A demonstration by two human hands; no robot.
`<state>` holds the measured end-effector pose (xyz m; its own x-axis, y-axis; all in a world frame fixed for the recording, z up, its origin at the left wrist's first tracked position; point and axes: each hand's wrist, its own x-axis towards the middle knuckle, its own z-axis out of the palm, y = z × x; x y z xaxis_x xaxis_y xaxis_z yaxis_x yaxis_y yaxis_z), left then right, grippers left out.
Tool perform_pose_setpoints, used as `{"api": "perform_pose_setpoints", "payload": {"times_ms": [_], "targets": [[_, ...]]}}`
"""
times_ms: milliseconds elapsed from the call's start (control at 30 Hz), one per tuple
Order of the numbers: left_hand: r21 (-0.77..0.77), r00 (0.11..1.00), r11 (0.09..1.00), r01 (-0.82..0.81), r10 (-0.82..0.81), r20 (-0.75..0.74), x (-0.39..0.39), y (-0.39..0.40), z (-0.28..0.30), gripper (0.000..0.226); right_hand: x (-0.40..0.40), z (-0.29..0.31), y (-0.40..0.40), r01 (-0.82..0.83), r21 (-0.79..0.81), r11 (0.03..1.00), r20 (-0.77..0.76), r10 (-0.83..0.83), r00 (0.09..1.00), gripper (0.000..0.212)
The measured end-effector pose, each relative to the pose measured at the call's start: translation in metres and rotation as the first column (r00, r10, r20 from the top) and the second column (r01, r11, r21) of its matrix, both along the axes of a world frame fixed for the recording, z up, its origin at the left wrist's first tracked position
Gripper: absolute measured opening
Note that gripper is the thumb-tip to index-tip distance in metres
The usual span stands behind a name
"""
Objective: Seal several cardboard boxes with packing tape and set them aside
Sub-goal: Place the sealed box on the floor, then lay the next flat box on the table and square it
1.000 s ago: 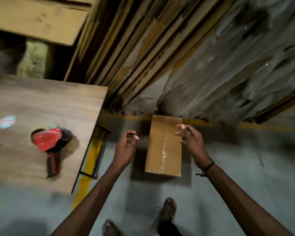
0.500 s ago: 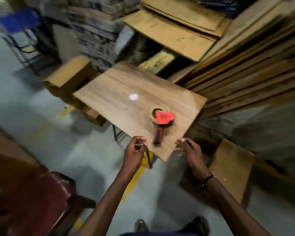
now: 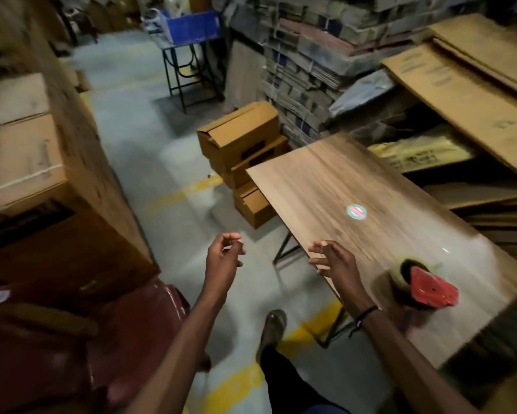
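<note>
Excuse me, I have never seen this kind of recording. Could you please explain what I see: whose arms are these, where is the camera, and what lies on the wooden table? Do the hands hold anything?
There is no machine here. A person wears a camera on the head, looking forward and down, so you see their own arms. The left hand and the right hand are both raised with loosely curled fingers, and neither holds anything. The right hand is above the near edge of the wooden table. On the table lie a red tape dispenser with its tape roll and a small round sticker. Beyond the table, brown cardboard boxes are stacked on the floor. A dark red chair stands at lower left.
</note>
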<state>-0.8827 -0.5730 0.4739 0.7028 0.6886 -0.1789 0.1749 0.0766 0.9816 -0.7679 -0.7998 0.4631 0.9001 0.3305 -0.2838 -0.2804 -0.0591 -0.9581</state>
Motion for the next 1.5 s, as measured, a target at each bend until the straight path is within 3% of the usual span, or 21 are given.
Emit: {"api": "perform_pose_setpoints", "payload": {"times_ms": [333,667,800,1100,1267,1500], "targets": [[0.064,0.993,0.994,-0.093,0.097,-0.07,0.14,0.198,0.003,0.007,0.18,-0.001,0.213,-0.127,-0.02,0.992,0.024,0.128,0.992,0.027],[0.092,0.974,0.985,-0.149,0.162,-0.161,0.267,0.408,-0.021,0.004,0.334,-0.027,0.397,-0.165,-0.12,0.979,-0.075,0.157,0.985,0.031],[0.115,0.971,0.985,-0.129,0.149,-0.189,0.329,0.503,-0.041,0.003,0.387,-0.044,0.469,-0.151,-0.139,0.979,-0.075,0.142,0.987,0.022],[0.11,0.945,0.989,0.094,-0.054,-0.323,0.502,0.677,-0.05,0.003,0.486,-0.058,0.594,-0.032,-0.176,0.984,-0.108,0.013,0.994,0.04],[0.141,0.915,0.965,0.222,-0.157,-0.373,0.608,0.736,-0.062,0.005,0.548,-0.072,0.635,0.104,-0.174,0.979,-0.15,-0.131,0.98,0.064],[0.156,0.843,0.92,0.358,-0.247,-0.477,0.758,0.806,-0.111,0.023,0.659,-0.112,0.689,0.18,-0.211,0.961,-0.214,-0.225,0.951,0.084]]}}
